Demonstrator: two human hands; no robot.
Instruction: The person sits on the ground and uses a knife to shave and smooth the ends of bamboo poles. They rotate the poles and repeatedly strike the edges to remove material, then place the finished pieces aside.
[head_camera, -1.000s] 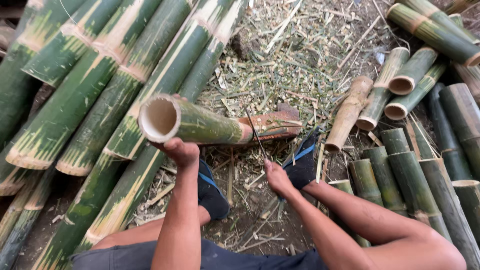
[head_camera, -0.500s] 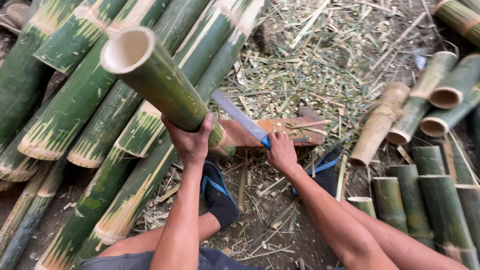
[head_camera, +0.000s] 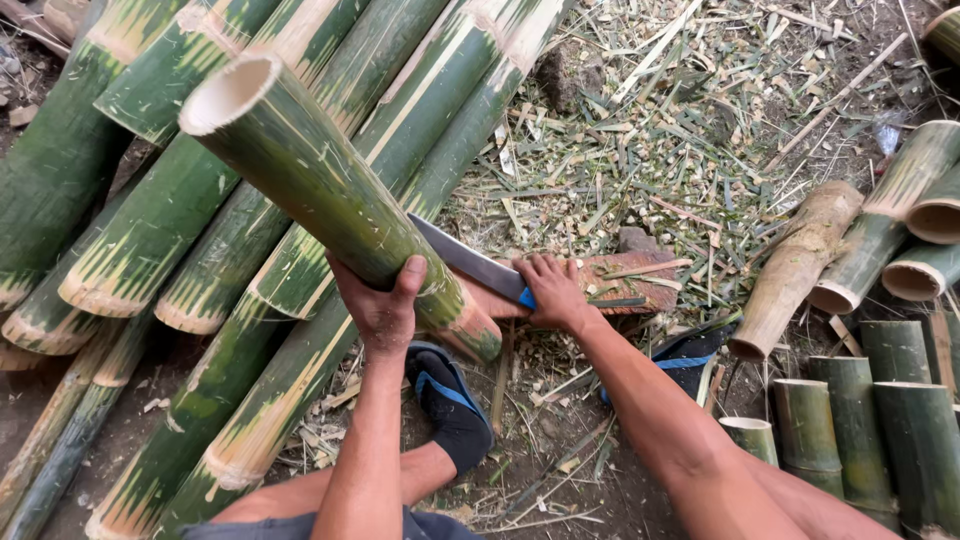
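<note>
Bamboo section (head_camera: 330, 190) is tilting in the gripping left hand (head_camera: 385, 310); right hand (head_camera: 550, 292) is clasping a knife (head_camera: 470, 262) against it.

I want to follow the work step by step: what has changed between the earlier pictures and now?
The left hand has tipped the bamboo section up from lying flat, its lower end resting on the wooden block. The right hand has taken the knife and set its blade against the section. The bamboo poles lie unchanged.
</note>
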